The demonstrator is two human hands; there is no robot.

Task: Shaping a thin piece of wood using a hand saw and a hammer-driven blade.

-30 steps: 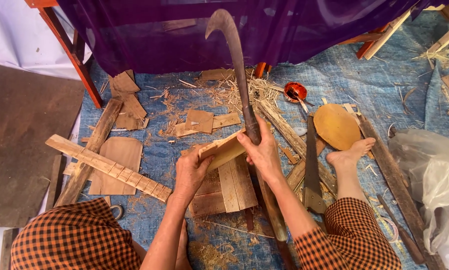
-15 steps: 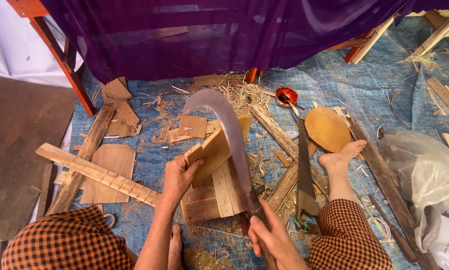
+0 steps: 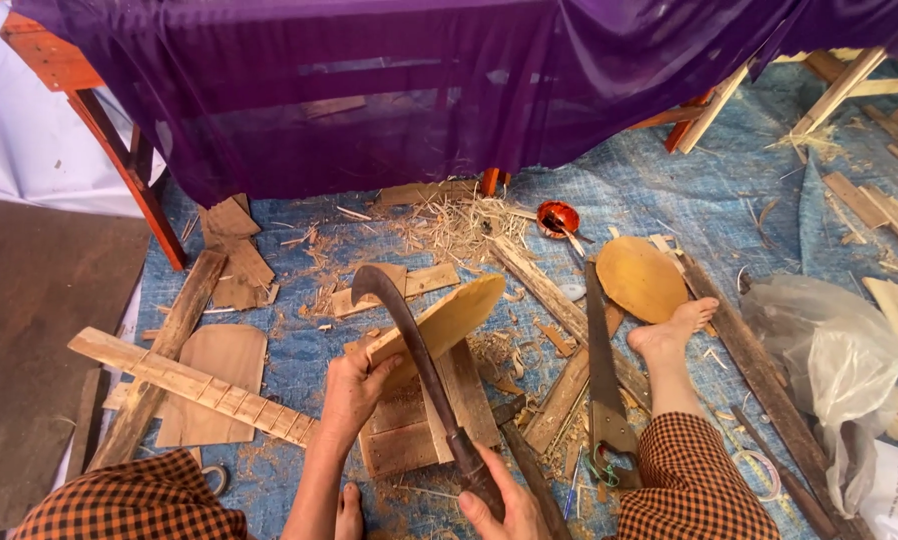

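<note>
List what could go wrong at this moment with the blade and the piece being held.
The left hand grips the wood piece right beside the curved blade held by the right hand; a slip could cut the fingers. A glancing blade might also swing toward the bare foot. The wood piece is propped tilted on a wooden block and might shift.

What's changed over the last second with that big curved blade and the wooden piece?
The right hand has swung the curved blade down from high overhead; it now lies across the thin wooden board, hooked tip low. The hand itself slid back toward the body. The left hand keeps the board propped on the wooden block. The saw and the orange cup lie as before.
</note>
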